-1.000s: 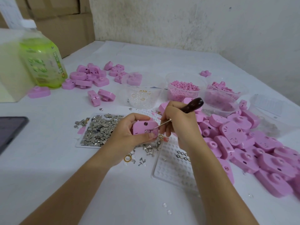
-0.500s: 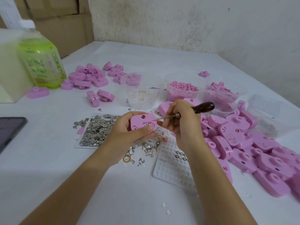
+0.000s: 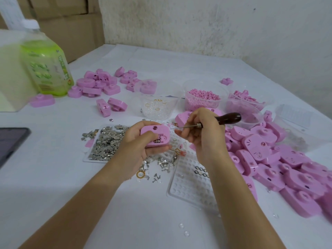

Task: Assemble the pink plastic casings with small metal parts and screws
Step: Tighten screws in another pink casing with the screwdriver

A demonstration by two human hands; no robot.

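Head camera shows the left hand [image 3: 136, 150] curled round one pink casing [image 3: 158, 132], held above the tabletop [image 3: 53, 177] between the tray of metal parts [image 3: 107, 142] and the heap of casings [image 3: 260, 148]; its grip is closed on the casing, thumb across the face beside metal pieces [image 3: 157, 141] seated in a recess. The right hand [image 3: 203, 137] has its grip closed round a wooden-handled driver [image 3: 229, 117], shaft tip just beside the casing's right edge, apart from it; by my judgement the casing wants bracing steady and the tip brought in square, since a slant could slip and knock the pieces loose.
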